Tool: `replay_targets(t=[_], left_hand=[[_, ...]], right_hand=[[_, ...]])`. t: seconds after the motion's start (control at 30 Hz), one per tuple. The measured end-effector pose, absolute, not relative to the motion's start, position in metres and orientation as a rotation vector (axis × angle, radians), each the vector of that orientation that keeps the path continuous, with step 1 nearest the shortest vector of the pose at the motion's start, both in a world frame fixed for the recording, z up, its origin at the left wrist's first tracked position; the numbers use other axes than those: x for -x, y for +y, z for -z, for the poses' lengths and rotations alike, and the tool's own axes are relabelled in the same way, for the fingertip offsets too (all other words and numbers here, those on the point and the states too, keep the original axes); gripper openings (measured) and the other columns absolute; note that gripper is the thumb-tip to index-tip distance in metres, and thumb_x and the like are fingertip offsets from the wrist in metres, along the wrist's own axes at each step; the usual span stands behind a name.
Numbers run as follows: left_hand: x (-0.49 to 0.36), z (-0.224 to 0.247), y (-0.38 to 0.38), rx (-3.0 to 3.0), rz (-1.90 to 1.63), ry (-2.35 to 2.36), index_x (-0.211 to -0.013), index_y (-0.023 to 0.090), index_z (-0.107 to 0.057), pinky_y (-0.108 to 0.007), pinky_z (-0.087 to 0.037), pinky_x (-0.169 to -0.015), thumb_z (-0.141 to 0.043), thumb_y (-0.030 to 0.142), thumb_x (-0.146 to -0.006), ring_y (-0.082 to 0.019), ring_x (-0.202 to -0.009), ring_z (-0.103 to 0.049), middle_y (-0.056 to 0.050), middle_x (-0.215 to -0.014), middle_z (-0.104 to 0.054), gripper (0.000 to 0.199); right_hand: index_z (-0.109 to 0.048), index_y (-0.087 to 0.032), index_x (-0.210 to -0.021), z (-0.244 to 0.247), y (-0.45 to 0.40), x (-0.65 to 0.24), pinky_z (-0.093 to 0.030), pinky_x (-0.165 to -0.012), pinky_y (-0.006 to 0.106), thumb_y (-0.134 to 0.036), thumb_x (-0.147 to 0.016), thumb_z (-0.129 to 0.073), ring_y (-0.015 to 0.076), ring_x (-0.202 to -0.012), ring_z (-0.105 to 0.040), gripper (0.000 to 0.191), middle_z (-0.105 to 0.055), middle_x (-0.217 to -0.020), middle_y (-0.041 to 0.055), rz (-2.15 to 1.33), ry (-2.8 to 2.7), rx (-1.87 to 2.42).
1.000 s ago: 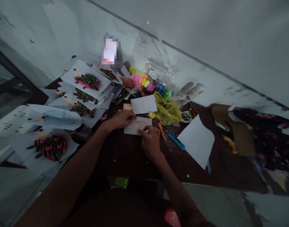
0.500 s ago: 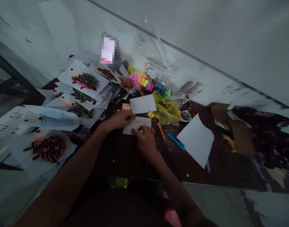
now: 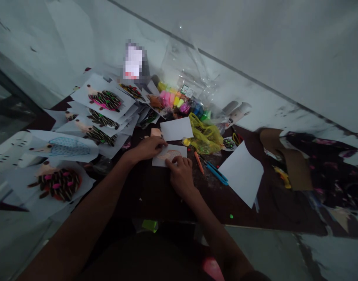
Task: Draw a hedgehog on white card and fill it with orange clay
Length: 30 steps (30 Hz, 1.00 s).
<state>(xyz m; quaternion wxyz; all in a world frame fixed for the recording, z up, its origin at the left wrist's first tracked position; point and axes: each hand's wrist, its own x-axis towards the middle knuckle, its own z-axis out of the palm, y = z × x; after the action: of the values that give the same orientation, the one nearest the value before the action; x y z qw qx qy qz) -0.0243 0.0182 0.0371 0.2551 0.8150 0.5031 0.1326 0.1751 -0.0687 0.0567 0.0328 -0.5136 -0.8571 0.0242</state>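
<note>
A small white sheet (image 3: 155, 161) lies on the dark table, bearing a peach-orange patch (image 3: 173, 153) with an outline. My left hand (image 3: 148, 148) rests at its upper left corner, fingers together and pointing right, with fingertips on the edge. From the lower right, my right hand (image 3: 181, 172) reaches over the sheet. Its fingers are apart and partly bent, one fingertip touching the peach-orange patch. Just beyond my left hand is a peach block (image 3: 156, 132), partly hidden. A blank white sheet (image 3: 176, 129) lies behind the small one.
Papers with decorated hedgehog figures (image 3: 105, 99) pile up at the left. A clear bag of colored clay (image 3: 179, 99) and a yellow plastic bag (image 3: 208, 136) stand behind. An orange stick (image 3: 199, 163), a blue-handled cutter (image 3: 217, 172) and a white sheet (image 3: 243, 173) lie right.
My right hand has shifted slightly, its fingertip moving a little to the right over the peach-orange patch. My left hand stays at the sheet's corner.
</note>
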Motion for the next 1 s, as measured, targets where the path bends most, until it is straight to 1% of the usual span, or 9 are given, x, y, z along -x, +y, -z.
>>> replay_targets(t=[0.27,0.43,0.5,0.57,0.63,0.7,0.73,0.87,1.0], left_hand=[[0.025,-0.037,0.019,-2.225,-0.358,1.355,-0.124,0.02,-0.069,-0.034,-0.047,-0.101,-0.049,0.019,-0.088,-0.023,-0.117,-0.064,-0.007,-0.126,-0.072,0.041],[0.025,-0.037,0.018,-2.24,-0.366,1.363,-0.123,0.02,-0.07,-0.034,-0.048,-0.1,-0.05,0.018,-0.088,-0.023,-0.114,-0.065,-0.008,-0.125,-0.072,0.04],[0.025,-0.038,0.017,-2.234,-0.389,1.362,-0.122,0.019,-0.071,-0.035,-0.048,-0.098,-0.05,0.018,-0.088,-0.025,-0.114,-0.065,-0.009,-0.123,-0.072,0.04],[0.024,-0.038,0.015,-2.209,-0.436,1.373,-0.12,0.018,-0.072,-0.035,-0.05,-0.094,-0.052,0.017,-0.085,-0.025,-0.109,-0.067,-0.009,-0.119,-0.074,0.041],[0.024,-0.039,0.014,-2.163,-0.528,1.387,-0.118,0.018,-0.073,-0.034,-0.051,-0.085,-0.053,0.016,-0.082,-0.024,-0.096,-0.069,-0.008,-0.108,-0.076,0.041],[0.023,-0.04,0.013,-2.111,-0.675,1.362,-0.113,0.017,-0.074,-0.032,-0.051,-0.076,-0.053,0.017,-0.083,-0.022,-0.081,-0.069,-0.007,-0.096,-0.076,0.037],[0.023,-0.041,0.013,-2.092,-0.765,1.332,-0.11,0.016,-0.075,-0.031,-0.051,-0.073,-0.053,0.018,-0.084,-0.021,-0.078,-0.068,-0.007,-0.093,-0.075,0.034],[0.021,-0.045,0.012,-2.055,-1.111,1.291,-0.097,0.014,-0.074,-0.031,-0.051,-0.075,-0.052,0.02,-0.087,-0.021,-0.084,-0.067,-0.009,-0.094,-0.074,0.025],[0.022,-0.048,0.012,-2.029,-1.233,1.447,-0.094,0.017,-0.072,-0.031,-0.052,-0.074,-0.054,0.022,-0.09,-0.018,-0.08,-0.065,-0.007,-0.094,-0.072,0.019]], right_hand=[[-0.065,-0.026,-0.135,-0.059,-0.062,-0.173,-0.03,-0.096,0.04,-0.009,-0.092,-0.048,0.0251,-0.103,-0.049,0.048,-0.062,-0.115,0.0118,-0.077,-2.628,1.614],[-0.069,-0.028,-0.13,-0.058,-0.055,-0.183,-0.031,-0.096,0.04,-0.005,-0.086,-0.051,0.0242,-0.103,-0.05,0.052,-0.062,-0.113,0.0097,-0.119,-2.578,1.567],[-0.071,-0.025,-0.126,-0.06,-0.045,-0.193,-0.032,-0.095,0.04,-0.003,-0.084,-0.05,0.0246,-0.103,-0.051,0.052,-0.062,-0.112,0.0099,-0.078,-2.423,1.622],[-0.075,-0.023,-0.119,-0.063,-0.032,-0.202,-0.033,-0.092,0.04,-0.004,-0.083,-0.05,0.0253,-0.103,-0.051,0.048,-0.062,-0.11,0.0101,-0.036,-2.306,1.65],[-0.077,-0.023,-0.112,-0.066,-0.018,-0.207,-0.034,-0.089,0.04,-0.005,-0.084,-0.051,0.0261,-0.103,-0.051,0.042,-0.063,-0.108,0.0101,-0.029,-2.257,1.646],[-0.075,-0.022,-0.113,-0.064,-0.006,-0.209,-0.035,-0.088,0.039,-0.007,-0.086,-0.052,0.0263,-0.103,-0.052,0.039,-0.063,-0.108,0.01,-0.005,-2.209,1.623],[-0.074,-0.021,-0.114,-0.062,-0.001,-0.208,-0.035,-0.087,0.039,-0.008,-0.088,-0.052,0.0261,-0.102,-0.052,0.037,-0.064,-0.107,0.01,0.004,-2.185,1.609],[-0.072,-0.02,-0.103,-0.047,0.007,-0.208,-0.036,-0.085,0.036,-0.018,-0.097,-0.054,0.024,-0.096,-0.055,0.019,-0.066,-0.098,0.008,0.011,-2.102,1.531],[-0.068,-0.02,-0.088,-0.035,0.005,-0.215,-0.036,-0.08,0.035,-0.023,-0.099,-0.055,0.0216,-0.086,-0.056,0.017,-0.065,-0.087,0.0056,0.015,-2.069,1.442]])
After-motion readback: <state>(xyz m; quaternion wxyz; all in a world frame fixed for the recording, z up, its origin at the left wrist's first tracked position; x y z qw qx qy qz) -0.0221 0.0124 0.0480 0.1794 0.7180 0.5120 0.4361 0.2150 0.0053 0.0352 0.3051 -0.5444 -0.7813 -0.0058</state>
